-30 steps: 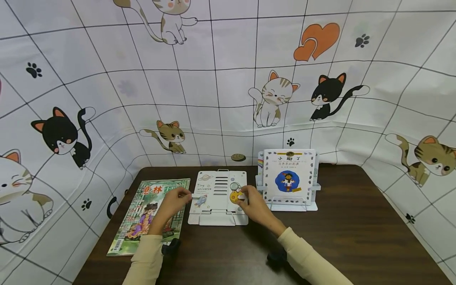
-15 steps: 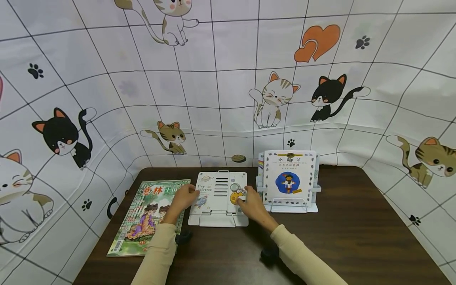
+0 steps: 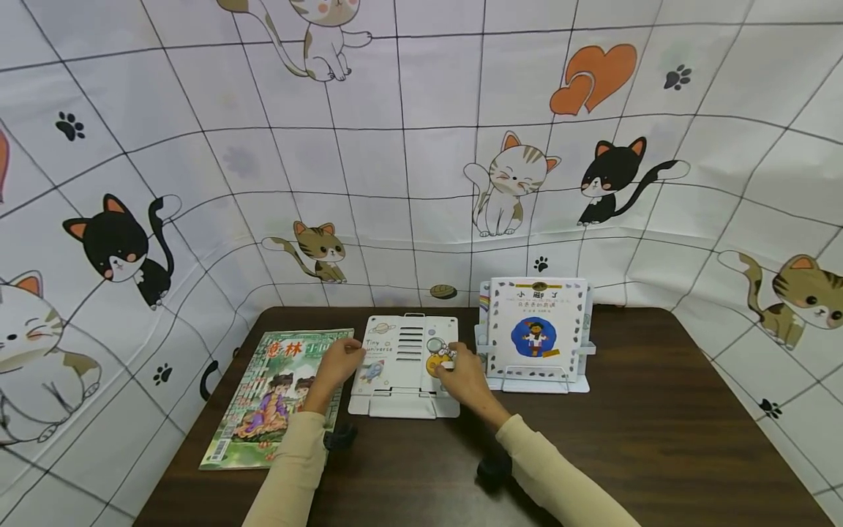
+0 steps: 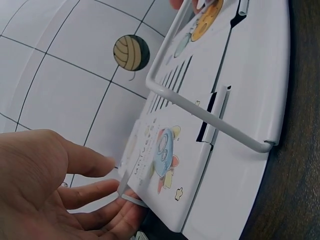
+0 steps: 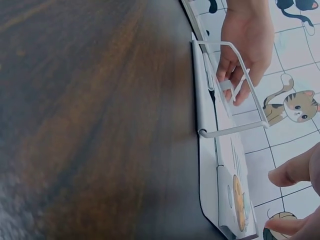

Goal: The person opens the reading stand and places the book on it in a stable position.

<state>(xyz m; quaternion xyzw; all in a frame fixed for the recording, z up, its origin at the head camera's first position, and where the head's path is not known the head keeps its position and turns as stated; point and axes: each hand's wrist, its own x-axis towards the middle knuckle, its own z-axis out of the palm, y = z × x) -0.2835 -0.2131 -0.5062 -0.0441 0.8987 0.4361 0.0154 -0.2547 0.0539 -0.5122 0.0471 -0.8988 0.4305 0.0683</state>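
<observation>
"Filling the foreground is dark wood?"

"Yes, a worktop (image 3: 626,432); the white stand (image 3: 410,369) lies on it between the left hand (image 3: 339,366) and right hand (image 3: 464,373). Left grip: thumb and fingers about a side clip (image 5: 226,85); whether pinching, I can't tell. Right grip: thumb and finger spread apart."

"What does the left wrist view add?"

"A wire bar (image 4: 215,121) jutting from the stand, barely legible from the head."

"Anything in the way?"

"The left sleeve (image 3: 290,457) overlaps a green magazine (image 3: 263,417). Rightward, a book (image 3: 538,311) stands propped; behind, cat-printed cloth (image 3: 428,212)."
</observation>
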